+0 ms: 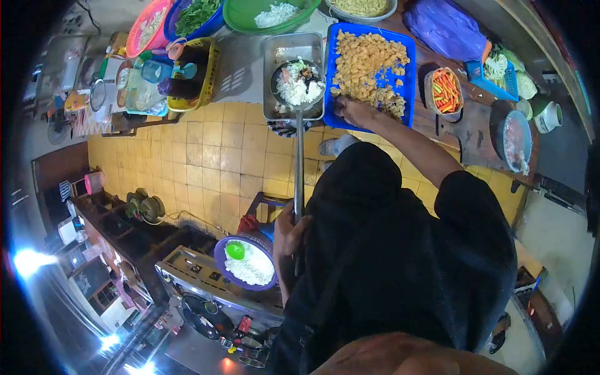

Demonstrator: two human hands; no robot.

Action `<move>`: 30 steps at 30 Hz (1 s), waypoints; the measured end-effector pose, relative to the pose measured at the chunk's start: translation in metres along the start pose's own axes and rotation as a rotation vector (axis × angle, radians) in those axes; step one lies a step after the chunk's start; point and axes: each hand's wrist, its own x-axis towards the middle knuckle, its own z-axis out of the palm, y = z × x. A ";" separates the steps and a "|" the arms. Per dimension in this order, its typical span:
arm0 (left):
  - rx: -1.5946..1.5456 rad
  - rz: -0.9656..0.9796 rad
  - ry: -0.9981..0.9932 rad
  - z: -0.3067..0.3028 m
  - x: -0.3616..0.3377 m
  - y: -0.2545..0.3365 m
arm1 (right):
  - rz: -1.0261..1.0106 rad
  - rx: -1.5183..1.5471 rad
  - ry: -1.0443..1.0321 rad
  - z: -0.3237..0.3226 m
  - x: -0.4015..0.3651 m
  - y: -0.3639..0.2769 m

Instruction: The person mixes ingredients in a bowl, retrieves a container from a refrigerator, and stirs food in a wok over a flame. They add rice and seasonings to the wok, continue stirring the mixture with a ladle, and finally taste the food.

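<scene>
A long metal handle (299, 169) runs down from a ladle-like pan (300, 82) that holds white rice and darker bits. My left hand (291, 232) is wrapped round the lower part of this handle. The pan rests over a rectangular metal tray (270, 106). Right of it, a blue tray (370, 122) carries many golden-brown pieces (362, 59). My right hand (354, 112) reaches into the tray's near left corner, at the pieces. Its fingers are bent and dark in shadow, and what they hold, if anything, cannot be made out.
A yellow basket (215, 72) of bottles stands left, near green (240, 22) and pink bowls (139, 31). Cut carrots fill a container (445, 90) at right, beside a light-blue bowl (527, 134). A purple tub of rice (249, 262) sits by the stove (187, 270), near my left arm.
</scene>
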 end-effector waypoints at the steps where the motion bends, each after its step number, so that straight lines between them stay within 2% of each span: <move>1: -0.021 0.035 0.000 0.001 0.003 -0.005 | 0.058 0.118 -0.071 0.000 0.001 0.002; 5: 0.015 0.061 0.019 0.005 0.008 -0.007 | 0.140 0.302 -0.131 0.009 0.006 0.011; 7: 0.068 0.014 -0.009 0.005 0.008 -0.004 | -0.169 -0.352 0.181 -0.002 -0.023 -0.014; 8: 0.073 0.014 -0.016 0.003 0.009 -0.010 | -0.161 -0.350 0.184 -0.001 -0.026 -0.012; 10: 0.079 0.087 -0.030 0.001 0.015 -0.015 | -0.257 -0.595 0.075 -0.002 -0.021 -0.009; 11: 0.081 0.089 -0.030 -0.001 0.014 -0.018 | -0.257 -0.594 0.078 0.000 -0.017 -0.003; 13: 0.155 0.073 -0.025 0.000 0.012 -0.005 | -0.534 -0.622 0.297 0.002 -0.012 0.015; 14: 0.153 0.075 -0.022 0.000 0.014 -0.008 | -0.537 -0.625 0.296 0.000 -0.012 0.022; 16: 0.116 0.107 -0.022 0.002 0.016 -0.016 | -0.327 -0.178 0.133 -0.017 -0.020 0.009; 17: 0.109 0.107 -0.009 0.004 0.015 -0.015 | -0.144 -0.059 0.104 -0.031 -0.031 -0.003; 18: 0.141 0.138 0.031 0.008 0.012 -0.008 | -0.155 -0.064 0.094 -0.046 -0.043 -0.020; 20: 0.169 0.163 0.078 0.011 0.009 0.006 | -0.267 0.153 0.367 -0.072 -0.060 -0.043; 22: 0.228 0.085 -0.032 0.009 0.010 0.015 | -0.246 0.094 0.374 -0.094 -0.057 -0.057; 24: 0.186 0.115 -0.060 0.012 0.017 0.005 | -0.442 0.147 0.562 -0.104 -0.048 -0.065; 26: 0.149 0.152 -0.087 0.015 0.019 0.000 | -0.383 0.127 0.526 -0.113 -0.041 -0.074; 28: 0.170 0.029 -0.099 0.020 0.012 0.023 | -0.405 0.061 0.489 -0.118 -0.035 -0.075; 30: 0.189 0.025 -0.119 0.019 0.013 0.026 | -0.342 0.068 0.453 -0.120 -0.032 -0.071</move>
